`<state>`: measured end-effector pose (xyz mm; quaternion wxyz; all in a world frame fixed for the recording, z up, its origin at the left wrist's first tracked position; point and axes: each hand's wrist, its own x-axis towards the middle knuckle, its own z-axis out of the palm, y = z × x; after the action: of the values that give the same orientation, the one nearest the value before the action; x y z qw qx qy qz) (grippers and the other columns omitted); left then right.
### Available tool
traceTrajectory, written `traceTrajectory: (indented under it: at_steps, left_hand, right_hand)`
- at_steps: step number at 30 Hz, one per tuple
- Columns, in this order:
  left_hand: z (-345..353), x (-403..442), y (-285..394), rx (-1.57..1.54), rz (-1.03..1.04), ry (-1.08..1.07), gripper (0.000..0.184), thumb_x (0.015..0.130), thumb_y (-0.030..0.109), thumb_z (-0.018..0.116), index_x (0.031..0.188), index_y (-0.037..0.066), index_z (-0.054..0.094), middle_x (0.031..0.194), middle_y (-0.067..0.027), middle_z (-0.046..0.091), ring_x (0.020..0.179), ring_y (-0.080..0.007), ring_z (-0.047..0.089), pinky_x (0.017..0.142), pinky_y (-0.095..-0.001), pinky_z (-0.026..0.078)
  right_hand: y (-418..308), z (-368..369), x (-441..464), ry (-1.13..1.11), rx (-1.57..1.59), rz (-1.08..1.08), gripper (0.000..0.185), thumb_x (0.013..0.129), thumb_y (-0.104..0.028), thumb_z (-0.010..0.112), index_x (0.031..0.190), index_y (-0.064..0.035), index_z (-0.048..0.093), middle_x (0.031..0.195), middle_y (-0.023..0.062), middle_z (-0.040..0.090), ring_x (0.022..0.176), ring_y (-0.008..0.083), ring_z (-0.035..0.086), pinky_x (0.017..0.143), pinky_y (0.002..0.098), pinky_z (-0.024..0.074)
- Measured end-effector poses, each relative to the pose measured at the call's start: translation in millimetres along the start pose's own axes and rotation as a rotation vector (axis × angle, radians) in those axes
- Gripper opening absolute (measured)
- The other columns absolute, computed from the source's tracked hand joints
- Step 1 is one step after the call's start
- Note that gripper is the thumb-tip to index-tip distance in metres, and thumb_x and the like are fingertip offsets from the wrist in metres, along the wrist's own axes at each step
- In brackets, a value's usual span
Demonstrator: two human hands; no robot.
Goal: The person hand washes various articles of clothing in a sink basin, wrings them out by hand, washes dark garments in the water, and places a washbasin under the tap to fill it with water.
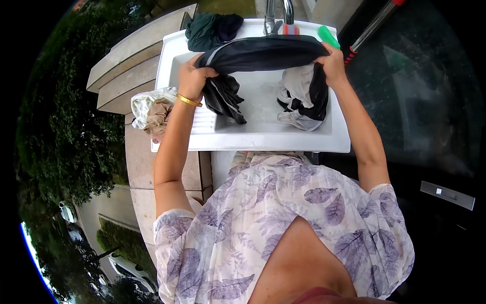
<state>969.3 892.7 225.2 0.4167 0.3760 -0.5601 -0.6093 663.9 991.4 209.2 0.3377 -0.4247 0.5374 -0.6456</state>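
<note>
A black garment (268, 53) with a pale stripe is stretched across the white sink (273, 143). My left hand (193, 80) is closed on its left end, and a gold bangle circles that wrist. At the other end, my right hand (333, 66) grips the fabric near the sink's right rim. Dark cloth hangs below my left hand into the basin. Beneath the right end hangs a bunch of grey, white and black cloth (298, 88), reaching down into the basin; whether it is all one garment I cannot tell.
Dark green and navy clothes (210, 31) lie on the sink's back left corner. A chrome tap (287, 12) rises behind the basin, with a green object (328, 37) at the right corner. White and beige clothes (154, 110) are piled at the left. Dark glass stands to the right.
</note>
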Motion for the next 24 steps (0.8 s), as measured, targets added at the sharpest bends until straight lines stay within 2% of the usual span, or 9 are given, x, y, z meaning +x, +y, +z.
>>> traceTrajectory:
  at_steps: [4, 5, 6, 8, 11, 14, 17, 18, 24]
  left_hand:
    - [1.2, -5.4, -61.0, -0.014, -0.121, -0.146, 0.036, 0.063, -0.008, 0.059, 0.099, -0.008, 0.058, 0.088, -0.0114, 0.063, 0.076, -0.0175, 0.060, 0.075, -0.0280, 0.048]
    - [1.0, -4.5, -65.1, 0.196, -0.094, -0.246, 0.048, 0.065, 0.004, 0.068, 0.109, -0.008, 0.053, 0.096, -0.0142, 0.062, 0.087, -0.0192, 0.059, 0.083, -0.0297, 0.046]
    - [1.0, -0.3, -62.1, 0.531, 0.004, -0.356, 0.084, 0.060, 0.026, 0.079, 0.126, -0.008, 0.038, 0.118, -0.0222, 0.051, 0.109, -0.0263, 0.050, 0.095, -0.0350, 0.037]
    - [1.2, 0.6, -55.4, 0.706, 0.204, -0.345, 0.118, 0.052, 0.045, 0.082, 0.135, -0.008, 0.017, 0.136, -0.0276, 0.029, 0.128, -0.0322, 0.030, 0.104, -0.0388, 0.025]
    - [29.4, -12.6, -3.2, 0.592, 0.390, -0.404, 0.128, 0.051, 0.051, 0.081, 0.141, 0.002, 0.004, 0.143, -0.0244, 0.017, 0.131, -0.0359, 0.025, 0.106, -0.0414, 0.023]
    - [68.0, -15.0, -20.7, 0.727, 0.617, -0.371, 0.129, 0.050, 0.055, 0.080, 0.141, 0.003, 0.004, 0.142, -0.0244, 0.018, 0.130, -0.0367, 0.026, 0.105, -0.0435, 0.024]
    - [99.8, -11.6, -67.8, 0.687, 0.480, -0.383, 0.126, 0.048, 0.050, 0.082, 0.141, 0.005, 0.010, 0.141, -0.0224, 0.024, 0.131, -0.0362, 0.024, 0.105, -0.0445, 0.021]
    - [106.9, -7.1, -82.6, 0.463, 0.431, -0.402, 0.123, 0.049, 0.044, 0.084, 0.141, 0.007, 0.010, 0.135, -0.0182, 0.038, 0.124, -0.0328, 0.038, 0.101, -0.0408, 0.028]
    - [94.8, 5.3, -106.4, 0.356, 0.133, -0.562, 0.061, 0.058, 0.019, 0.080, 0.111, 0.002, 0.056, 0.101, -0.0123, 0.063, 0.093, -0.0206, 0.058, 0.087, -0.0298, 0.043]
  right_hand:
    - [-15.5, 5.3, 15.9, -0.025, -0.198, -0.191, 0.032, 0.061, 0.010, 0.053, 0.092, 0.0064, 0.060, 0.082, 0.0050, 0.062, 0.074, 0.0126, 0.055, 0.070, 0.0230, 0.0435]
    - [-18.7, 6.5, 17.4, -0.063, -0.263, -0.223, 0.033, 0.062, 0.012, 0.052, 0.094, 0.0076, 0.059, 0.085, 0.0045, 0.062, 0.077, 0.0123, 0.055, 0.072, 0.0223, 0.0426]
    - [-23.5, 7.5, 19.1, -0.102, -0.330, -0.257, 0.035, 0.064, 0.013, 0.050, 0.097, 0.0087, 0.058, 0.088, 0.0041, 0.061, 0.079, 0.0120, 0.054, 0.074, 0.0217, 0.0416]
    - [-32.0, 12.5, 13.9, -0.096, -0.537, -0.376, 0.023, 0.065, 0.008, 0.055, 0.088, 0.0054, 0.059, 0.077, 0.0075, 0.062, 0.070, 0.0133, 0.055, 0.069, 0.0230, 0.0429]
    - [-47.2, 21.4, 0.7, -0.082, -0.784, -0.417, 0.021, 0.064, 0.000, 0.062, 0.084, 0.0023, 0.060, 0.069, 0.0153, 0.059, 0.062, 0.0188, 0.056, 0.063, 0.0250, 0.0441]
    - [-46.1, 33.8, -7.9, -0.064, -0.752, -0.428, 0.019, 0.062, -0.007, 0.059, 0.080, 0.0005, 0.060, 0.072, 0.0186, 0.061, 0.065, 0.0291, 0.060, 0.061, 0.0306, 0.0454]
    - [-49.8, 38.1, -15.0, -0.111, -0.832, -0.371, 0.017, 0.063, -0.009, 0.057, 0.077, -0.0008, 0.060, 0.072, 0.0201, 0.060, 0.068, 0.0341, 0.060, 0.061, 0.0346, 0.0460]
    - [-50.9, 40.0, -15.2, -0.127, -0.865, -0.340, 0.017, 0.063, -0.010, 0.057, 0.077, -0.0011, 0.060, 0.072, 0.0202, 0.061, 0.069, 0.0348, 0.059, 0.061, 0.0352, 0.0461]
    - [-11.3, 16.8, 5.4, -0.182, -1.086, -0.012, 0.031, 0.060, -0.018, 0.063, 0.086, -0.0027, 0.061, 0.079, 0.0205, 0.062, 0.079, 0.0373, 0.059, 0.069, 0.0406, 0.0462]
